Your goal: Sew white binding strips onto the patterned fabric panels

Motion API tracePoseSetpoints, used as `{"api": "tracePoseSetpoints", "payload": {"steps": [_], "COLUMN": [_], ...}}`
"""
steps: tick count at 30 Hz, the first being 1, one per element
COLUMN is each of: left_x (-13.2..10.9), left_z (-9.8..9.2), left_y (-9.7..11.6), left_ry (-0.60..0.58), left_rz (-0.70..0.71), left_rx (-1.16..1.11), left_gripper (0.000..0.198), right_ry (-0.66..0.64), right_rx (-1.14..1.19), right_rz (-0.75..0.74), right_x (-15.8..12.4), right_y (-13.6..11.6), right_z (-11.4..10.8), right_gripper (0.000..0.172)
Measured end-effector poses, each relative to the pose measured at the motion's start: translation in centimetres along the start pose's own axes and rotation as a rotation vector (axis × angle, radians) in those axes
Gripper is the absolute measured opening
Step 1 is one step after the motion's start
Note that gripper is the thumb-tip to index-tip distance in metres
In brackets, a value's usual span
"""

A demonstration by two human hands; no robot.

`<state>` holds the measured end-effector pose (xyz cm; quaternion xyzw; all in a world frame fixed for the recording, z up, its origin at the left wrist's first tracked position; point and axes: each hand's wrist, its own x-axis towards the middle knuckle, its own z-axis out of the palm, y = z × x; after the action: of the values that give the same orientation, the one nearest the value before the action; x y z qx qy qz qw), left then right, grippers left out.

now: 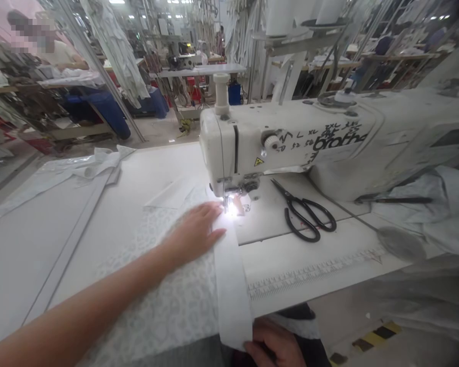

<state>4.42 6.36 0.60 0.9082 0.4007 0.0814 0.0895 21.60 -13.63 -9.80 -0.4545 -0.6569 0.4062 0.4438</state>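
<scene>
My left hand (pixel 197 227) lies flat on a grey-and-white patterned fabric (pixel 164 295), its fingertips close to the lit needle area of a white sewing machine (pixel 222 153). A plain white fabric strip (pixel 231 285) runs from under the presser foot toward me along the patterned fabric's right side. At the table's front edge my right hand (pixel 277 344) pinches the lower end of that strip between thumb and fingers. Part of the right hand is cut off by the frame's bottom.
Black-handled scissors (pixel 306 211) lie right of the needle. A printed ruler (pixel 313 272) runs along the table's front edge. Crumpled pale fabric (pixel 432 204) sits under the machine's right end. More fabric pieces (pixel 80 168) lie at the table's left. A person (pixel 57 51) sits farther back.
</scene>
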Motion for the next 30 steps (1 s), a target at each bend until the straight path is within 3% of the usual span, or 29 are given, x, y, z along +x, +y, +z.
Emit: {"api": "tracePoseSetpoints", "payload": {"steps": [3,7,11,17,30], "left_x": [-1.6,-6.6,-9.7,-9.3,-8.2], "left_z": [0.0,0.2,0.4,0.3,-0.3], "left_y": [0.6,1.4,0.0,-2.0,-3.3], "left_ry": [-0.004,-0.008,0.043,0.028,0.033], "left_rz": [-0.084,-0.254,-0.310,-0.283,-0.245], "left_rx": [0.007,0.001,0.063,0.099,0.096], "left_gripper": [0.048,0.057,0.056,0.055,0.055], "right_ry": [0.049,0.097,0.108,0.116,0.108], "right_rx": [0.052,0.113,0.127,0.113,0.009], "right_rz": [0.025,0.129,0.193,0.218,0.180], "right_x": [-0.2,-0.8,-0.9,-0.9,-0.5], "right_y": [-0.8,-1.9,-2.8,-3.5,-3.5], "right_z": [-0.1,-0.4,-0.7,-1.0,-0.8], "right_gripper": [0.013,0.012,0.014,0.016,0.020]}}
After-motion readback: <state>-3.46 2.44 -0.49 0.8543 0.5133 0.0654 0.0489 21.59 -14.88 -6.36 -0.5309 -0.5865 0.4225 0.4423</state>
